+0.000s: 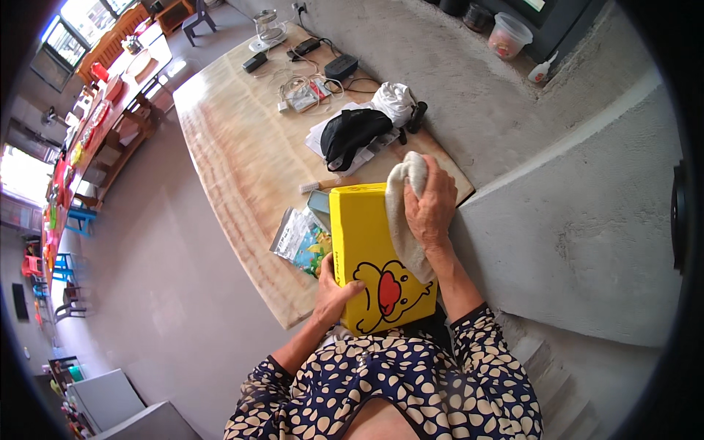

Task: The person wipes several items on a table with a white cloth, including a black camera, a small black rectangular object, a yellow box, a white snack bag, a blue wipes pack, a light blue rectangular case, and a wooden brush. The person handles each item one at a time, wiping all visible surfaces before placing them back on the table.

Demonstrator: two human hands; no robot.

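The two hands are apart, each clamped on something. With the yellow box as the clock's centre and twelve at the top of the view, the left hand grips the box's edge at eight o'clock, thumb across the front. The right hand, at one o'clock, clutches a greyish cloth that drapes along the box's right edge. The yellow cardboard box, printed with a cartoon duck face, is right before the person's torso, overlapping the bench in view; what supports it I cannot tell.

Just beside it at nine o'clock lies a colourful plastic packet; at eleven, a brush. Toward twelve are a black pouch and a bunched white cloth. Farther off at eleven, tangled cables surround a black power adapter. A clear plastic tub stands well apart at one o'clock.
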